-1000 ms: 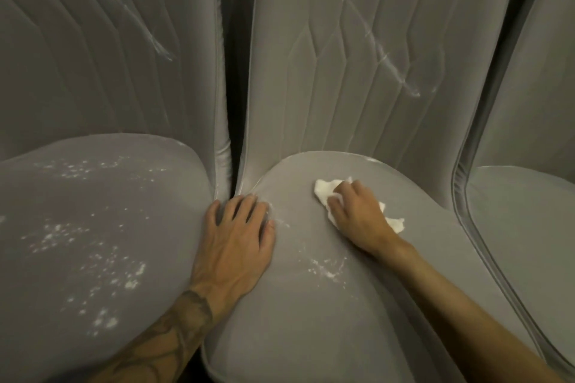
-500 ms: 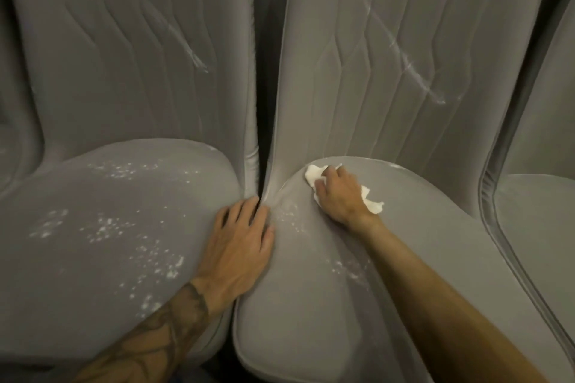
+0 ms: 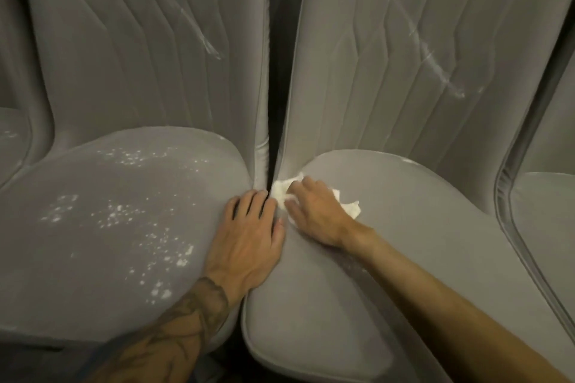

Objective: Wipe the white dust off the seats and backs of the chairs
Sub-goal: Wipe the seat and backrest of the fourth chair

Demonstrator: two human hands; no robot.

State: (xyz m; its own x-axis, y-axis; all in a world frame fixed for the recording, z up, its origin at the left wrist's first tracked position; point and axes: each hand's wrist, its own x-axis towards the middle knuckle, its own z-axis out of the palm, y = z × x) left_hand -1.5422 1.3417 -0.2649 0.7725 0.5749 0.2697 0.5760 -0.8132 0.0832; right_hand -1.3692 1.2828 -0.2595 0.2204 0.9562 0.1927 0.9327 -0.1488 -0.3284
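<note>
Left hand (image 3: 249,236) lies flat, holding nothing, on the left seat (image 3: 93,274). Right hand (image 3: 317,214) hides most of the white cloth (image 3: 351,208); grip indeterminate.

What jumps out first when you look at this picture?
Probably the white dust specks all over the grey seat on the left. Next, the right hand holding a white cloth to the back corner of the middle seat, with the left hand flat beside it. Long white streaks cross the backrest above.
</note>
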